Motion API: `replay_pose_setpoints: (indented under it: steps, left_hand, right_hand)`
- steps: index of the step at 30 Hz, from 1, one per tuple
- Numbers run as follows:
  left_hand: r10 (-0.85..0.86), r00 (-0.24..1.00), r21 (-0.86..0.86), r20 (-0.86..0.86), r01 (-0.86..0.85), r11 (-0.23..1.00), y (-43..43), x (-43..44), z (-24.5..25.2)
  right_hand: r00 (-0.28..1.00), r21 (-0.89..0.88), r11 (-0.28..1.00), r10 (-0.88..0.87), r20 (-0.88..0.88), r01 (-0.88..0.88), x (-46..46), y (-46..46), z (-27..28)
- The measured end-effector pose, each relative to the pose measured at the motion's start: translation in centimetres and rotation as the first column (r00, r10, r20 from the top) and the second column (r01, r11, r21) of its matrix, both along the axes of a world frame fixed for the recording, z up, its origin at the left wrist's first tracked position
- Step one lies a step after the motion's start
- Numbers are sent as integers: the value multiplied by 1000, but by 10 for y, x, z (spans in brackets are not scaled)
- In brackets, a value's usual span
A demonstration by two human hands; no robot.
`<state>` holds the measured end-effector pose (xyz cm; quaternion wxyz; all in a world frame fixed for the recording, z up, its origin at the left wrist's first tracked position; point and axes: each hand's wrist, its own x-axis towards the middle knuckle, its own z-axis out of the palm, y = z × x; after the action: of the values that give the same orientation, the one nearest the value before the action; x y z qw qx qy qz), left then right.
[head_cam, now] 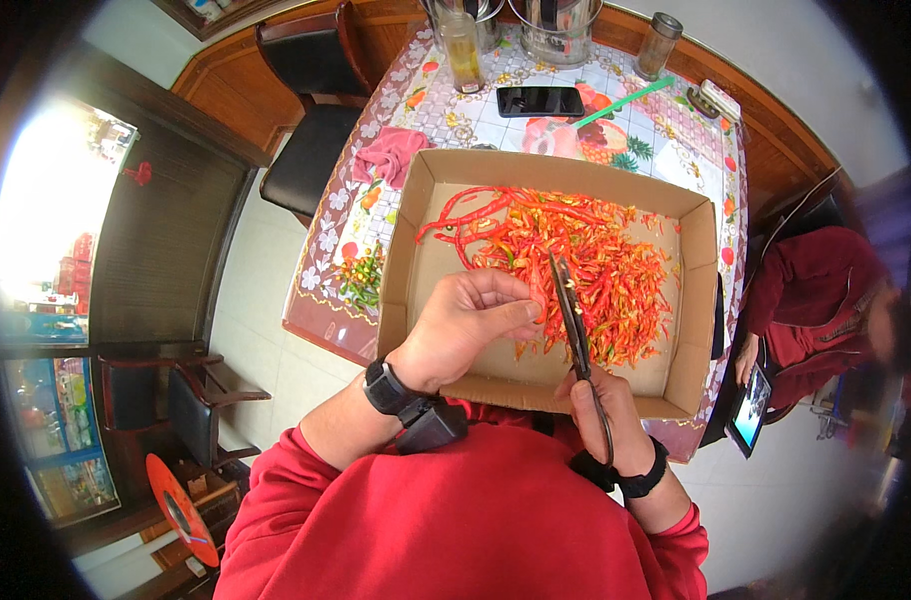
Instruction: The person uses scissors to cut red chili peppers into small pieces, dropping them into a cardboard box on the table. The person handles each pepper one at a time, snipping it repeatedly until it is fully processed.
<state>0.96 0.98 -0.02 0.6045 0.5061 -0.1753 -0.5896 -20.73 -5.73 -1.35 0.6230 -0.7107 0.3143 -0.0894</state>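
Note:
My left hand (474, 322) pinches a red chili pepper (538, 289) between thumb and fingers over a shallow cardboard box (553, 167). Close to its right, my right hand (613, 416) grips a pair of scissors (572, 315), whose blades point away from me over the box. Whether the blades are slightly apart is hard to tell. Cut red chili pieces (624, 300) with pale seeds are heaped across the middle and right of the box. Several long whole red chilies (470, 217) lie at the upper left of the heap.
Green chili stems (362, 279) lie left of the box, below a pink cloth (392, 156). Beyond the box are a smartphone (540, 102), a green-handled item (624, 103), a glass bottle (463, 56) and a lidded jar (658, 46). A person (815, 292) holding a tablet (749, 409) sits at right.

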Motion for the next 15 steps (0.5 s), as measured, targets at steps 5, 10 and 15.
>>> replay_pose_setpoints:
  steps: [5, 10, 15]
  left_hand:
    - [46, 996, -77, -82, -52, 996, 0, 2, -4]
    - [39, 998, -78, -40, -42, 996, 0, -1, -6]
    - [20, 998, -40, 57, -17, 999, 0, -3, -4]
  right_hand:
    - [996, -15, 997, 80, 41, -79, 1, -2, 2]
    - [987, -72, 985, 160, 10, -159, 3, -5, 4]
    - [984, -81, 981, 175, -32, -177, 5, -5, 6]
